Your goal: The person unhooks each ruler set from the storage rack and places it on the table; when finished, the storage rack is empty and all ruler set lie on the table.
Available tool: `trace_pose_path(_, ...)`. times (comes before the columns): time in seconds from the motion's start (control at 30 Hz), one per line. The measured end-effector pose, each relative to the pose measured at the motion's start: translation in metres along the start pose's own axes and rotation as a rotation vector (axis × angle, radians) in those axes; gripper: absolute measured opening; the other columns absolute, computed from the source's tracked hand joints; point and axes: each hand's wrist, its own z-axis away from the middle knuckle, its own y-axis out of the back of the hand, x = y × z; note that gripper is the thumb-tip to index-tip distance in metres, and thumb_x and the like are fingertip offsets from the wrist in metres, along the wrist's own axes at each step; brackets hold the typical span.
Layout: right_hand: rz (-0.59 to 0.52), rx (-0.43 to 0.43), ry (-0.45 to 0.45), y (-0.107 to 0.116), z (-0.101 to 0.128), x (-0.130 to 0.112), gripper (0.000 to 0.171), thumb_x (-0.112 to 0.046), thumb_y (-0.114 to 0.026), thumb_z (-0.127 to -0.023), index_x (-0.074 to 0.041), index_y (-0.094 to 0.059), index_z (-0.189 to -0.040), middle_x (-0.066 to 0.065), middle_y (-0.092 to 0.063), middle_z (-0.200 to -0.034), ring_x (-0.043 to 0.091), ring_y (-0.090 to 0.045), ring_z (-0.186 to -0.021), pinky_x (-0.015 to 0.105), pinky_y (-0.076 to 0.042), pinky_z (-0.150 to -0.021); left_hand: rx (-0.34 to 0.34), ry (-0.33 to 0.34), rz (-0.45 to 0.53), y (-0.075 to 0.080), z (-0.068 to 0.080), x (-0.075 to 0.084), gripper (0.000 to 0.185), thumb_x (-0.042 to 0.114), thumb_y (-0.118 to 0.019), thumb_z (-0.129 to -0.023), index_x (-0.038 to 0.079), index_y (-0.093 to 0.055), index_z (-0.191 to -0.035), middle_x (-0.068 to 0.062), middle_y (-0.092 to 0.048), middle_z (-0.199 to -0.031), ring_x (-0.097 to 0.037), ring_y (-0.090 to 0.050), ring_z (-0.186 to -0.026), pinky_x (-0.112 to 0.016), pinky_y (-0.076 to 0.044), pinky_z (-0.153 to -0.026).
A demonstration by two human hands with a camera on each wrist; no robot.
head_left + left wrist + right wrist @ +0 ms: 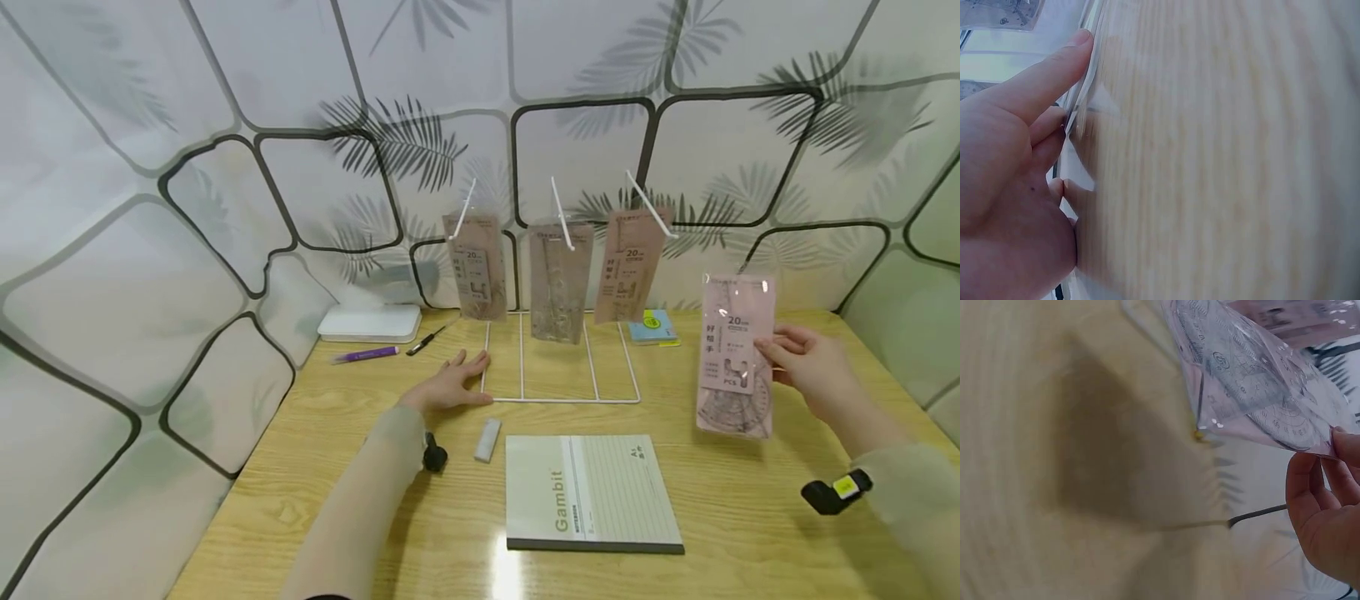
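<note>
My right hand (813, 371) pinches the right edge of a pink ruler set packet (737, 358) and holds it upright above the table. Through its clear plastic a protractor (1288, 422) shows in the right wrist view. My left hand (450, 385) lies on the table with fingers spread, touching the front left corner of a white wire display rack (562, 401). From the rack's hooks hang three similar packets: a left one (476, 267), a middle one (561, 283) turned with its clear side forward, and a right one (633, 267), slightly tilted.
A Gambit notebook (592, 492) lies in front of the rack, with a grey-white eraser-like block (487, 440) beside it. Back left are a white case (370, 322), a purple marker (365, 355) and a black pen-shaped tool (426, 341). A blue pad (652, 327) lies behind right.
</note>
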Motion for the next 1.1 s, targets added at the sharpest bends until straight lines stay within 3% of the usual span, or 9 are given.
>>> trace_pose_path(0.07, 0.144, -0.009, -0.033, 0.000, 0.000, 0.011, 0.021, -0.022, -0.057, -0.101, -0.010, -0.059, -0.118, -0.030, -0.066, -0.084, -0.006, -0.064, -0.074, 0.017, -0.057, -0.064, 0.002, 0.001, -0.001, 0.001, 0.000, 0.001, 0.088, 0.048, -0.065, -0.093, 0.024, -0.013, -0.160, 0.009, -0.004, -0.166, -0.029, 0.013, -0.153, -0.058, 0.006, -0.122)
trace_pose_path(0.17, 0.300, -0.038, -0.057, -0.004, 0.000, 0.023, 0.053, -0.025, -0.053, -0.103, 0.015, -0.040, -0.135, -0.034, -0.061, -0.084, -0.006, -0.063, -0.075, 0.019, -0.058, -0.066, 0.006, 0.006, 0.003, 0.002, 0.000, 0.002, 0.089, 0.048, -0.066, -0.092, 0.025, -0.013, -0.160, 0.009, -0.005, -0.166, -0.030, 0.013, -0.153, -0.058, 0.006, -0.122)
trace_pose_path(0.23, 0.365, -0.060, -0.073, -0.007, 0.001, 0.029, 0.063, -0.025, -0.051, -0.104, 0.021, -0.030, -0.140, -0.030, -0.063, -0.086, -0.005, -0.063, -0.074, 0.021, -0.058, -0.067, 0.008, 0.007, 0.004, 0.003, 0.001, 0.003, 0.089, 0.048, -0.066, -0.092, 0.024, -0.013, -0.160, 0.008, -0.005, -0.166, -0.031, 0.013, -0.153, -0.057, 0.007, -0.122)
trace_pose_path(0.33, 0.451, -0.089, -0.096, -0.011, 0.001, 0.036, 0.062, -0.025, -0.051, -0.104, 0.022, -0.030, -0.139, -0.002, -0.074, -0.094, -0.004, -0.063, -0.073, 0.023, -0.059, -0.067, 0.005, 0.006, -0.002, 0.004, 0.001, 0.003, 0.089, 0.048, -0.065, -0.093, 0.024, -0.012, -0.160, 0.008, -0.004, -0.166, -0.031, 0.013, -0.153, -0.056, 0.008, -0.122)
trace_pose_path(0.43, 0.551, -0.104, -0.112, -0.016, 0.001, 0.041, 0.061, -0.027, -0.052, -0.103, 0.021, -0.036, -0.136, 0.028, -0.070, -0.108, -0.004, -0.061, -0.074, 0.023, -0.058, -0.066, 0.004, 0.000, -0.011, 0.003, 0.002, 0.002, 0.089, 0.049, -0.065, -0.093, 0.024, -0.012, -0.160, 0.008, -0.004, -0.166, -0.031, 0.013, -0.153, -0.056, 0.008, -0.122)
trace_pose_path(0.5, 0.616, -0.115, -0.105, -0.018, 0.001, 0.043, 0.059, -0.028, -0.054, -0.103, 0.021, -0.040, -0.134, 0.035, -0.065, -0.114, -0.002, -0.060, -0.076, 0.023, -0.057, -0.065, 0.007, -0.004, -0.014, 0.003, 0.001, 0.001, 0.089, 0.049, -0.065, -0.093, 0.024, -0.012, -0.160, 0.008, -0.005, -0.166, -0.031, 0.013, -0.153, -0.056, 0.008, -0.122)
trace_pose_path(0.67, 0.764, -0.129, -0.067, -0.025, 0.001, 0.043, 0.056, -0.029, -0.059, -0.100, 0.019, -0.050, -0.127, 0.027, -0.071, -0.102, 0.009, -0.058, -0.078, 0.024, -0.051, -0.061, 0.012, -0.006, -0.013, 0.002, -0.001, -0.001, 0.089, 0.049, -0.065, -0.092, 0.023, -0.013, -0.160, 0.007, -0.005, -0.166, -0.032, 0.012, -0.153, -0.057, 0.007, -0.123)
trace_pose_path(0.9, 0.816, -0.161, -0.096, -0.031, 0.002, 0.043, 0.055, -0.028, -0.065, -0.096, 0.020, -0.052, -0.121, 0.015, -0.071, -0.085, 0.013, -0.063, -0.067, 0.027, -0.052, -0.057, 0.010, -0.006, -0.020, 0.000, -0.001, 0.000, 0.088, 0.048, -0.065, -0.093, 0.023, -0.013, -0.160, 0.007, -0.005, -0.167, -0.031, 0.012, -0.153, -0.056, 0.007, -0.123)
trace_pose_path(1.1, 0.871, -0.188, -0.117, -0.035, 0.001, 0.040, 0.045, -0.023, -0.067, -0.093, 0.017, -0.058, -0.111, 0.007, -0.067, -0.076, 0.014, -0.061, -0.064, 0.028, -0.051, -0.055, 0.004, -0.012, -0.040, 0.000, -0.002, -0.002, 0.087, 0.049, -0.063, -0.094, 0.022, -0.012, -0.160, 0.006, -0.005, -0.167, -0.032, 0.012, -0.153, -0.056, 0.007, -0.123)
